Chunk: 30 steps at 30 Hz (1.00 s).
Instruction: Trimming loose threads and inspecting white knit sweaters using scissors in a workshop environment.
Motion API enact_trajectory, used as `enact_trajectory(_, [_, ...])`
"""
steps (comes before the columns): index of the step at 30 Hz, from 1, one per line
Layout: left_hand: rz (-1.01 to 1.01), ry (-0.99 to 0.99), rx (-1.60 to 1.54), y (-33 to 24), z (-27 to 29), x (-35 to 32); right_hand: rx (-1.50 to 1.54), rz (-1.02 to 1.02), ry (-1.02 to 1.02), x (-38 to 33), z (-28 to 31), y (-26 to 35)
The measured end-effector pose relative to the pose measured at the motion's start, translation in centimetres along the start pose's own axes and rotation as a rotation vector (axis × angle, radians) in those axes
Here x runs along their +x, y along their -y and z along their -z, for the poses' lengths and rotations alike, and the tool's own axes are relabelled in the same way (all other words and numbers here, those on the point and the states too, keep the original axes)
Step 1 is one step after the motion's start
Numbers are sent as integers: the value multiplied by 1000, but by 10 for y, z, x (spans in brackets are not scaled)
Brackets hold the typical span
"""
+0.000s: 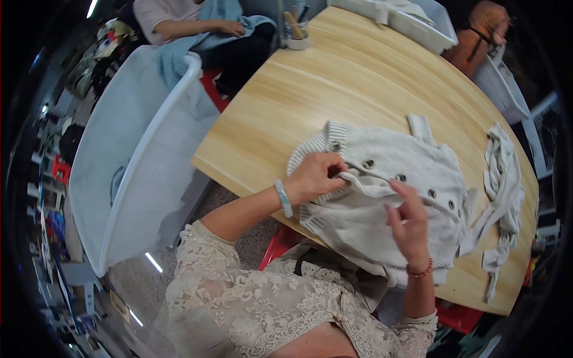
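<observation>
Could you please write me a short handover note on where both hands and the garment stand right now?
Left hand: pinching the cream knitted cardigan at its buttoned front edge near the ribbed collar.
Right hand: fingers on the same edge, further along the button row.
The cardigan lies flat at the near edge of the wooden table; a second pale garment lies beside it, untouched.
Done: cardigan spread out, several buttons visible.
Left: whether all buttons are fastened cannot be told.

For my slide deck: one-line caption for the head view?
Both hands, left hand and right hand, work a buttoned cream cardigan on a wooden table.
</observation>
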<state>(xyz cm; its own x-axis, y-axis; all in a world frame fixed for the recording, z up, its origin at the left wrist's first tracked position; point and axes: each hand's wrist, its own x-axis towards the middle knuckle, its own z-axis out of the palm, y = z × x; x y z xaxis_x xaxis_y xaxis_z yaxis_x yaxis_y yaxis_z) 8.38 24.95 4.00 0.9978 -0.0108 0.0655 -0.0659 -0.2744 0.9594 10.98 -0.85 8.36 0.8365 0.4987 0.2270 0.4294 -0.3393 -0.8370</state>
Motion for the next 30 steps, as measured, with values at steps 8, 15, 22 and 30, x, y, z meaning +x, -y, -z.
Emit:
enact_trajectory(8, [95, 59, -353, -3, 3, -13, 152, -121, 151, 36, -65, -3])
enact_trajectory(15, [-79, 23, -125, 14, 13, -4, 104, -71, 89, 36, -68, -12])
enact_trajectory(22, [-310, -354, 397, 31, 9, 52, -68, -78, 92, 27, -72, -9])
enact_trajectory(30, [40, 23, 41, 22, 9, 38, -269, 142, 33, 30, -79, -5])
